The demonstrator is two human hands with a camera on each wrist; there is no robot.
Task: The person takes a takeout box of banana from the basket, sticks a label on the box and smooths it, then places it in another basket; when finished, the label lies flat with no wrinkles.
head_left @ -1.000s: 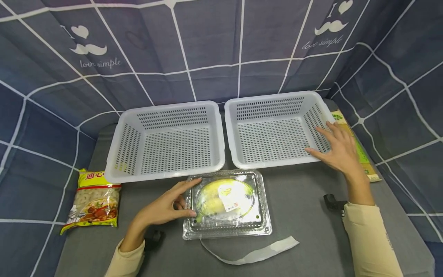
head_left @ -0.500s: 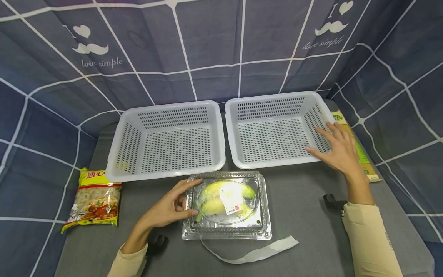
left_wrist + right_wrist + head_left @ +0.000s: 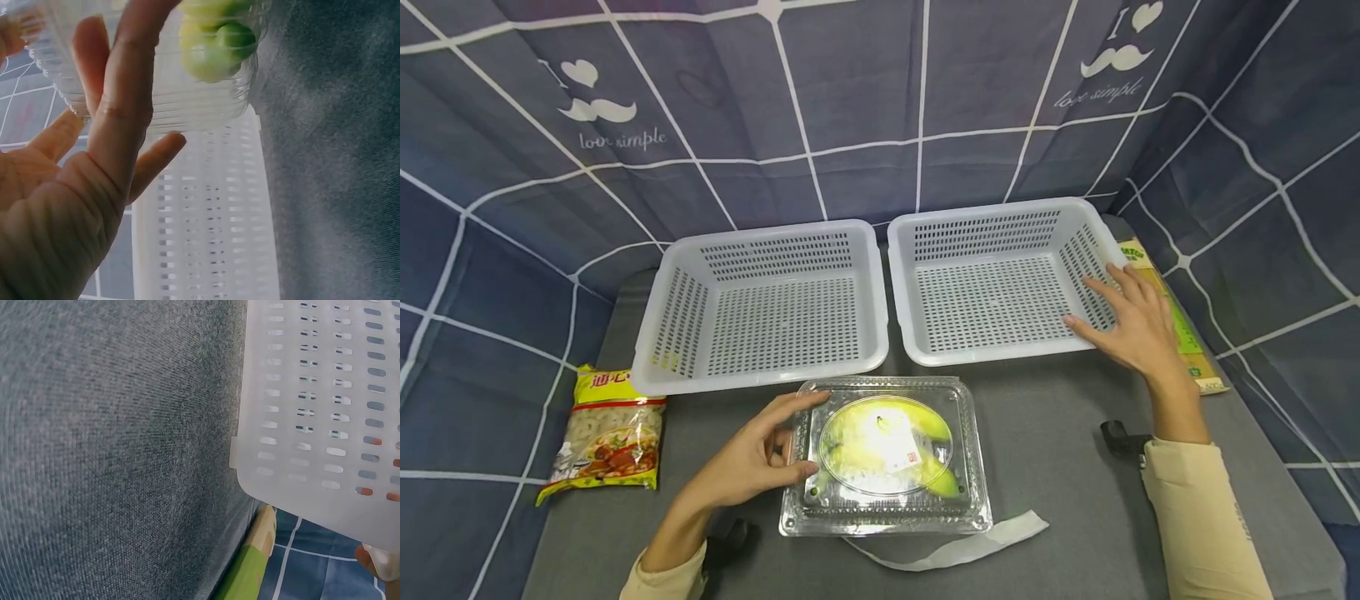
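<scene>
A clear plastic box (image 3: 887, 525) with yellow-green fruit (image 3: 850, 442) inside and a white label on its lid is at the front middle in the head view. My left hand (image 3: 741, 462) grips its left side, thumb on top. In the left wrist view, fingers (image 3: 131, 94) lie against the box wall (image 3: 200, 115). My right hand (image 3: 1138, 329) rests over the right rim of the right white basket (image 3: 977, 360), fingers spread and their tips inside. From the right wrist view, bits of fingers show through the basket's holes (image 3: 269, 440); most of that hand is hidden.
A second white basket (image 3: 760, 385) stands at the left. A yellow macaroni bag (image 3: 613, 433) lies left of it, and a green-and-tan packet (image 3: 1187, 337) lies beyond the right basket. A white strip (image 3: 985, 542) lies on the grey cloth at the front.
My left hand has brought the fruit box slightly toward me and to the left; it now covers part of the white strip. The right hand has stayed on the basket rim.
</scene>
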